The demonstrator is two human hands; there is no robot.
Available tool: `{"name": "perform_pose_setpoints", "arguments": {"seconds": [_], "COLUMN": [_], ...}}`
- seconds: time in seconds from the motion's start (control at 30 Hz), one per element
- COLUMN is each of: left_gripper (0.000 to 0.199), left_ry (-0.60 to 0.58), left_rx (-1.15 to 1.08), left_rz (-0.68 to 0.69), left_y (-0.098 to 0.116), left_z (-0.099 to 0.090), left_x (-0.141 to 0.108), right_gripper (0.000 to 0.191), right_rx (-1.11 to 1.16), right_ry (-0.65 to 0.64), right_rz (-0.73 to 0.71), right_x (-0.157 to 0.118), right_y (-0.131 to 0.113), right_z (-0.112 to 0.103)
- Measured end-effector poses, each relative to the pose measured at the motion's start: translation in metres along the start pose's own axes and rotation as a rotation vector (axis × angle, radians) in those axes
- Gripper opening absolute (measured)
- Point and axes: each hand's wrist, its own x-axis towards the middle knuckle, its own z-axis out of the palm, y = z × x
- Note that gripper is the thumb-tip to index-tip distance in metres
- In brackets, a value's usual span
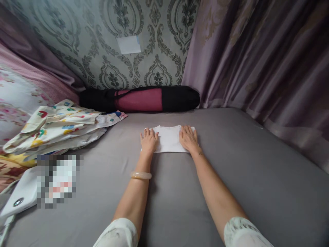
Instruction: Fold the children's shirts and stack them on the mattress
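A folded white cloth lies flat on the grey bed sheet, in the middle of the view. My left hand rests palm down on its left end, fingers stretched out. On its right end my right hand lies flat in the same way, with the fingers pointing away from me. The white middle of the cloth shows between the two hands, while its ends are partly hidden under them. Whether the cloth is a garment cannot be made out for sure.
A long black and dark-pink bag lies along the patterned wall. At left sit a heap of printed cloth, a white device with a cable, and a pixelated item. Purple curtains hang at the right.
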Motion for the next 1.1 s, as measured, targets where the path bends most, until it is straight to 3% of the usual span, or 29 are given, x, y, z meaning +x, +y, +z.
{"name": "perform_pose_setpoints", "arguments": {"seconds": [0.17,0.53,0.77,0.93,1.1], "left_gripper": [0.063,0.065,0.065,0.065,0.066], "left_ry": [-0.048,-0.092,0.067,-0.047,-0.052], "left_rx": [-0.011,-0.060,0.001,0.015,0.023], "left_rz": [-0.047,-0.062,0.007,0.032,0.038], "left_y": [-0.013,-0.016,-0.007,-0.007,-0.010], "left_z": [-0.002,-0.002,-0.009,0.002,0.005], "left_x": [0.002,0.001,0.003,0.002,0.002], "right_gripper": [0.062,0.063,0.060,0.058,0.058], "right_rx": [-0.045,-0.033,-0.016,-0.045,-0.053], "right_ry": [-0.001,-0.034,0.047,-0.018,-0.033], "right_rz": [0.116,0.116,0.014,0.009,0.011], "right_x": [0.003,0.004,0.001,0.001,0.002], "right_y": [0.019,0.024,0.011,0.009,0.013], "right_z": [0.002,0.005,-0.003,0.006,0.008]}}
